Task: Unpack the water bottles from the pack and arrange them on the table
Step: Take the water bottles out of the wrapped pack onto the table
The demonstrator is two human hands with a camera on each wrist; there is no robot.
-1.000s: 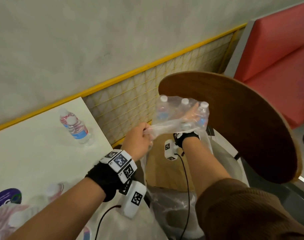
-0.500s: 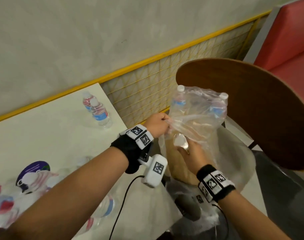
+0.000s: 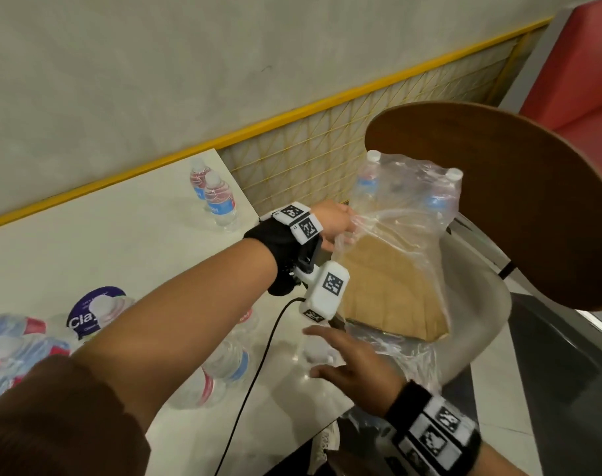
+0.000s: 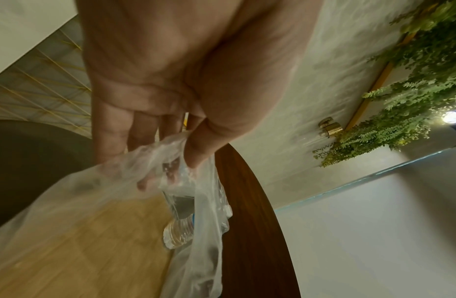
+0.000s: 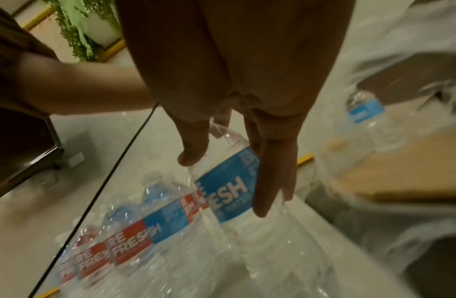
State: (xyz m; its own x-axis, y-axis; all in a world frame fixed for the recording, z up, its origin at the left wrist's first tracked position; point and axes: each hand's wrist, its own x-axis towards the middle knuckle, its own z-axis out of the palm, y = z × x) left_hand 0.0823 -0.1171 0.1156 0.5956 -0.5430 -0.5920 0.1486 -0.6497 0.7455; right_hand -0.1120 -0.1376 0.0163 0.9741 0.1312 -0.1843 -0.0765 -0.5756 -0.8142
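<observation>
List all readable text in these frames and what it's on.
"RE FRESH": red-and-blue labels of the bottles on the table.
"ESH": blue label of the bottle under the right hand; the start of the word is cut off.
"Cla": purple round label on the pack at the left; the rest is hidden.
Small print on the labels: blurred.
Wrist markers: patterns only, no words.

Left hand (image 3: 334,225) fingertips lost in bunched pack film (image 3: 389,235); grip only readable from left wrist view. Bottles inside pack (image 3: 437,197) smeared by plastic, count unclear. Right hand (image 3: 354,369) blurred, bottle beneath it (image 5: 229,177) mostly covered in head view. Bottles under left forearm (image 3: 224,365) partly hidden. Wrapped bottles far left of hands (image 3: 4,352) cut off by frame edge.
</observation>
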